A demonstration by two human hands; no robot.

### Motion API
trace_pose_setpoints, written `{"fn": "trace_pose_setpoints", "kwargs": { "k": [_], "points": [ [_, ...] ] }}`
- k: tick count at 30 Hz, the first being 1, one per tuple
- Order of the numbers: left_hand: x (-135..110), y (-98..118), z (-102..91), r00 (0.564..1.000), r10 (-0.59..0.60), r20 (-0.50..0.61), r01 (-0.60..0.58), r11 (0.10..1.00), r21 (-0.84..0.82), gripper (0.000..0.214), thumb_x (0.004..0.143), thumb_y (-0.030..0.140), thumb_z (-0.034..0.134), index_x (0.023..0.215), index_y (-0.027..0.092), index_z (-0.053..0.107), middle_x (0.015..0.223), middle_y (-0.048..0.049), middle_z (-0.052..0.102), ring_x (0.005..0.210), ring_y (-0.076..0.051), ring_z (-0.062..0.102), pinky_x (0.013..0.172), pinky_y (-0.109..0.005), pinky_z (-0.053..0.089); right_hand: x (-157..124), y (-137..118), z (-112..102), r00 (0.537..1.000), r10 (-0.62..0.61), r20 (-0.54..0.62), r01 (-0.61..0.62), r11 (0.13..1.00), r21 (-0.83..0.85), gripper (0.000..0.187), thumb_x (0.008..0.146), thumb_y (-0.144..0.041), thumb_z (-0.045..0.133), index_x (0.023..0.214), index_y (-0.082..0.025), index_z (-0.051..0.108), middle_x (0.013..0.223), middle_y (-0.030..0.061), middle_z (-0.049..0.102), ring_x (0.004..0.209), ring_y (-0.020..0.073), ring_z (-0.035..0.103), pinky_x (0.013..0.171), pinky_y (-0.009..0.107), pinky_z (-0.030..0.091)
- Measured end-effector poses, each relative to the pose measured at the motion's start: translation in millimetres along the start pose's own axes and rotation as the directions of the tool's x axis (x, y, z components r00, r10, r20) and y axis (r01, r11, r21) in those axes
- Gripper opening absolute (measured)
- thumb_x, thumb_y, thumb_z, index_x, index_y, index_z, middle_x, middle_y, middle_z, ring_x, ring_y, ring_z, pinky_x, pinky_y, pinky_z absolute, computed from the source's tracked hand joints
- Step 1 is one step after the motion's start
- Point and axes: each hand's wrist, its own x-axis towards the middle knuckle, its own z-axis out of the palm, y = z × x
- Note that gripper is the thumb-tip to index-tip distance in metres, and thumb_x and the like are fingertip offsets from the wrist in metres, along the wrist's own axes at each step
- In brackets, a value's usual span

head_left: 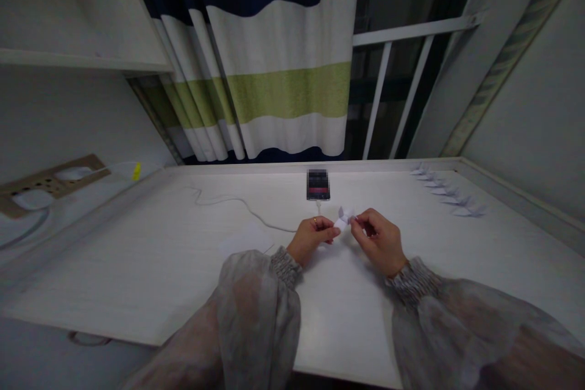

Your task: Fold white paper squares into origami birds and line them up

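Observation:
A small piece of folded white paper point(342, 220) is held up between my two hands, just above the white desk. My left hand point(315, 237) pinches its left side between thumb and fingers; a ring shows on one finger. From the right, my right hand point(378, 240) pinches the opposite edge with thumb and index finger. Some flaps of the paper stick upward, and the finer creases are too small to make out. To the left of my left forearm, pale sheets of paper point(247, 239) lie flat, partly hidden by my sleeve.
Several folded paper cranes point(445, 190) stand in a row at the back right of the desk point(137, 256). A phone point(318, 185) with a blurred screen lies at the back, its white cable point(256, 213) trailing left. A power strip point(50, 183) hangs on the left wall.

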Motion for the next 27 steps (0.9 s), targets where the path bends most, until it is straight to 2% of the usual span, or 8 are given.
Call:
{"fn": "trace_pose_setpoints", "kwargs": {
  "k": [4, 9, 16, 21, 25, 27],
  "points": [
    [0, 0, -0.3, 0.999, 0.029, -0.015, -0.028, 0.999, 0.024, 0.021, 0.05, 0.024, 0.071, 0.053, 0.012, 0.055, 0.047, 0.0036, 0.05, 0.045, -0.005, 0.041, 0.049, -0.02, 0.031, 1, 0, 0, 1.0, 0.009, 0.005, -0.009, 1.0, 0.018, 0.009, 0.076, -0.024, 0.049, 0.067, -0.02, 0.047, 0.058, -0.002, 0.046, 0.047, 0.0089, 0.04, 0.046, 0.023, 0.033],
    [2, -1, -1.4, 0.999, 0.043, -0.017, -0.043, 0.999, 0.012, 0.021, 0.051, 0.027, 0.071, 0.055, 0.012, 0.057, 0.049, 0.0031, 0.051, 0.047, -0.005, 0.041, 0.05, -0.02, 0.032, 1, -1, 1, 1.0, 0.014, 0.001, -0.014, 0.999, 0.036, 0.01, 0.076, -0.025, 0.049, 0.067, -0.02, 0.049, 0.057, -0.0018, 0.047, 0.048, 0.0092, 0.04, 0.046, 0.023, 0.033],
    [4, 1, -1.7, 0.997, 0.042, -0.059, -0.044, 0.999, -0.03, 0.035, 0.063, 0.046, 0.059, 0.063, 0.011, 0.059, 0.061, -0.0007, 0.054, 0.05, -0.005, 0.042, 0.051, -0.02, 0.033, -3, 5, -7, 0.993, 0.118, 0.004, -0.118, 0.993, 0.004, 0.012, 0.076, -0.027, 0.05, 0.067, -0.019, 0.053, 0.057, -0.0012, 0.05, 0.049, 0.0098, 0.043, 0.048, 0.023, 0.034],
    [0, 4, 2.4, 1.0, 0.008, -0.025, -0.008, 1.0, 0.012, 0.037, 0.063, 0.048, 0.059, 0.062, 0.011, 0.058, 0.061, -0.0012, 0.053, 0.05, -0.006, 0.042, 0.049, -0.02, 0.033, -14, 27, -40, 0.969, 0.23, -0.087, -0.237, 0.967, -0.088, 0.018, 0.074, -0.033, 0.05, 0.065, -0.018, 0.056, 0.055, -0.0008, 0.053, 0.048, 0.0107, 0.046, 0.046, 0.023, 0.035],
    [-4, 4, 5.7, 0.999, -0.014, 0.03, 0.011, 0.997, 0.078, 0.037, 0.063, 0.047, 0.059, 0.061, 0.011, 0.058, 0.061, -0.0016, 0.053, 0.051, -0.007, 0.043, 0.049, -0.02, 0.034, -30, 60, -81, 0.926, 0.318, -0.201, -0.353, 0.921, -0.168, 0.023, 0.072, -0.039, 0.051, 0.067, -0.018, 0.059, 0.057, 0.0012, 0.058, 0.05, 0.0133, 0.05, 0.049, 0.025, 0.039],
    [-5, 3, 6.3, 0.998, -0.021, 0.055, 0.014, 0.992, 0.124, 0.036, 0.063, 0.047, 0.059, 0.06, 0.011, 0.058, 0.06, -0.0015, 0.053, 0.051, -0.007, 0.043, 0.049, -0.02, 0.034, -37, 77, -104, 0.903, 0.325, -0.281, -0.391, 0.892, -0.226, 0.025, 0.071, -0.04, 0.051, 0.068, -0.018, 0.061, 0.062, 0.0034, 0.061, 0.054, 0.0155, 0.053, 0.054, 0.027, 0.041]
  ]
}}
